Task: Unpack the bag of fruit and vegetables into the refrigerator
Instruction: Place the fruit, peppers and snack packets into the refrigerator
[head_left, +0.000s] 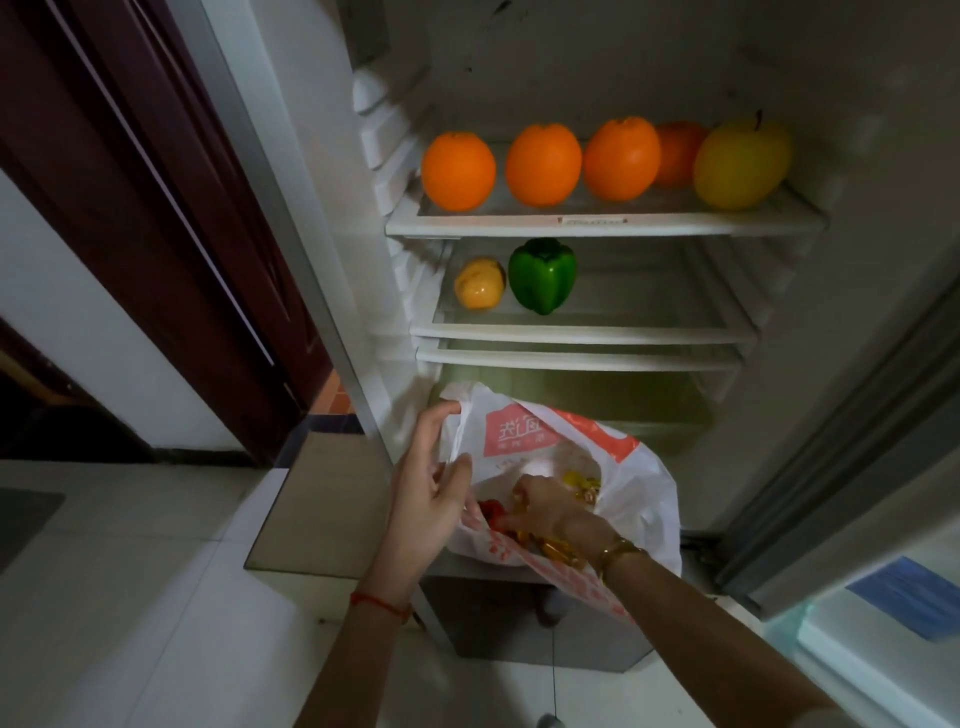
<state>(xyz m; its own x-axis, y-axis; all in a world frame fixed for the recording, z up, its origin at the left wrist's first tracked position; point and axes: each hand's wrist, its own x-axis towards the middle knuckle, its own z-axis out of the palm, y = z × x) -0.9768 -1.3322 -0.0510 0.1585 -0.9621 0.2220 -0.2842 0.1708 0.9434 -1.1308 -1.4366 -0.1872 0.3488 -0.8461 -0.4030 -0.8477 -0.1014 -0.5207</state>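
Left hand (434, 467) held the bag (639, 483) open; right hand (545, 501), at its 3 o'clock, reached inside, its grip hidden.

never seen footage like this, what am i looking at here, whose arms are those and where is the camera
There is no machine here: the two arms belong to a person, and the single picture comes from a wide-angle camera worn on their head, looking forward and down. That is why straight edges bend.

They face an open refrigerator. On the top shelf sit four oranges and a yellow apple. On the shelf below sit a potato and a green pepper.

Lower down is a white and orange plastic bag. The left hand holds its edge open with loosely bent fingers. The right hand reaches inside among red and yellow produce; whether it grips anything is hidden.
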